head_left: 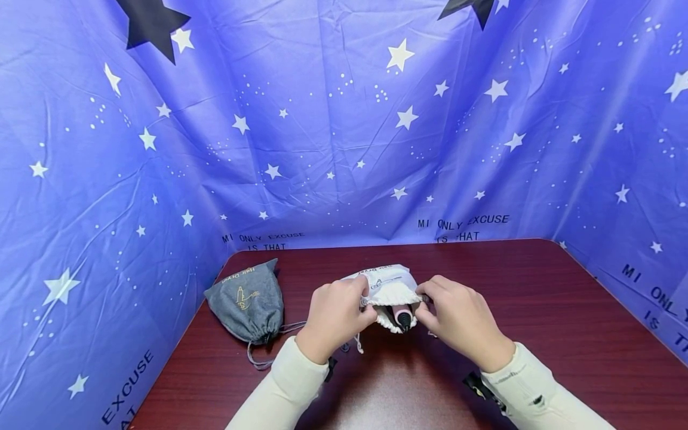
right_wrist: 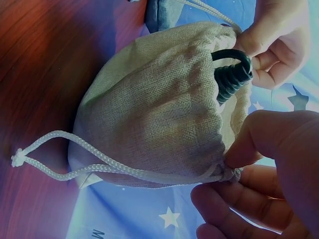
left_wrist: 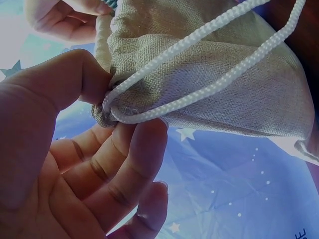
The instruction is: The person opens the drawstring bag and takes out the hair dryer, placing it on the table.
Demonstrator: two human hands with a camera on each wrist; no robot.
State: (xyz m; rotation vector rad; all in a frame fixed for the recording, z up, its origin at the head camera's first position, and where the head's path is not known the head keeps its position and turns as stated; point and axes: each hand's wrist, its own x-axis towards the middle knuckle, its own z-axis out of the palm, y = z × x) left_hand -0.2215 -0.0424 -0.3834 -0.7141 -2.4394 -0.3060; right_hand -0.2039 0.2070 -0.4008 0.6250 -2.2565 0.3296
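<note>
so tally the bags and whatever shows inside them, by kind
Drawstring bags: 2 (grey bag, off-white bag)
Pink item with black cord, partly hidden in the off-white bag: 1
Total: 3

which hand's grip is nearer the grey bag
Left. The left hand has its grip on the left of the white bag, just right of the grey bag; the right hand grips the white bag's right side, farther off.

A makeshift tabletop booth is being formed: a dark red wood-grain table (head_left: pixel 537 298) is being enclosed on three sides by a creased blue-violet cloth backdrop (head_left: pixel 333 137), printed with stars (head_left: pixel 400 55) and lettering (head_left: pixel 463 222). The wider room is being hidden; its kind cannot be told.
</note>
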